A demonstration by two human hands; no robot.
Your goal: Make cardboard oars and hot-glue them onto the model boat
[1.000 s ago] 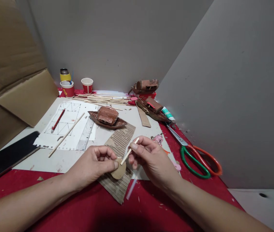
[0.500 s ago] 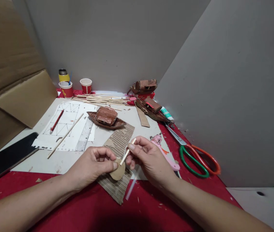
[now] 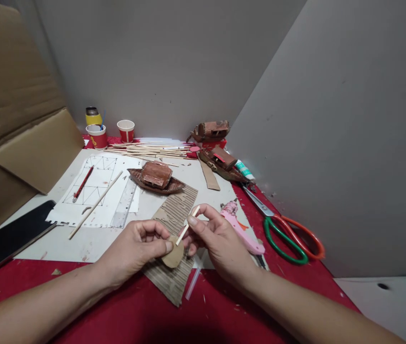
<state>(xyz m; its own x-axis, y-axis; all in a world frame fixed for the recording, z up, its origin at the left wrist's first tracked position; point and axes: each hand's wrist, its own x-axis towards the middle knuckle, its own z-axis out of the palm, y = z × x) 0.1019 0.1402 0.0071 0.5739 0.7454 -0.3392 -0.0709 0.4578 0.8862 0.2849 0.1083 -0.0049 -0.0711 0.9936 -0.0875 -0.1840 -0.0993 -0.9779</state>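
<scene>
Between thumb and fingers, my left hand pinches a small rounded piece of cardboard. My right hand grips a short pale wooden stick, tilted, its lower end at the cardboard piece's upper edge; whether they touch I cannot tell. Beneath both hands lies a strip of corrugated cardboard. A brown model boat with a cabin stands just beyond, by the strip's far end. To the right of my right hand is a pink glue gun, and a clear glue stick lies below the hand.
Large scissors with green and orange handles lie at right. Two more model boats stand at the back. At left are a sheet with drawings, a pencil, a ruler and a phone. Wooden sticks and paper cups sit behind.
The view has shifted slightly. Both hands keep their holds, and the stick stays tilted at the cardboard piece's edge with hardly any movement.
</scene>
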